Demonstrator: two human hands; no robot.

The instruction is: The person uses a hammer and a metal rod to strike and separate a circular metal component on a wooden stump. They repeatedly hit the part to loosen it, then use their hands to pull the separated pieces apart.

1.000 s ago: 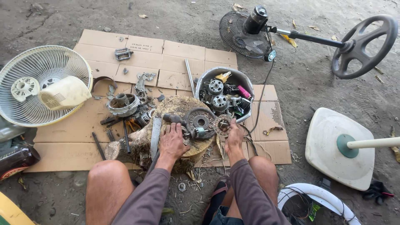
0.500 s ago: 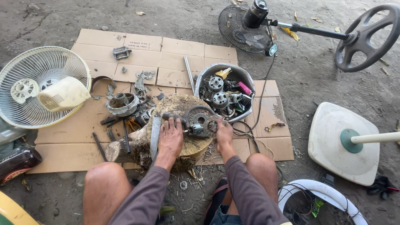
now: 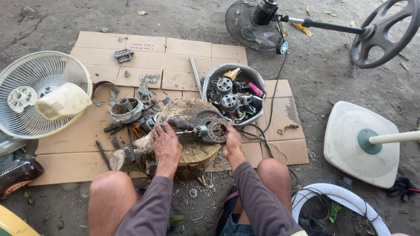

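I squat over a wooden stump (image 3: 192, 150) that stands on flattened cardboard (image 3: 183, 48). A round fan motor (image 3: 212, 126) with copper windings lies on top of the stump. My left hand (image 3: 165, 143) is closed on a screwdriver (image 3: 183, 126) with a dark ribbed handle, whose shaft points right into the motor. My right hand (image 3: 232, 140) grips the motor's lower right edge and holds it against the wood.
A metal bowl (image 3: 210, 78) of motor parts stands just behind the stump. Pliers and loose parts (image 3: 127, 131) lie to its left. A white fan guard (image 3: 39, 94), a black fan (image 3: 251, 22), a white fan base (image 3: 363, 144) and a white ring (image 3: 341, 196) lie around me.
My right hand slid a little left along the motor's edge. My left hand drew back to the left, with the screwdriver now pointed into the motor.
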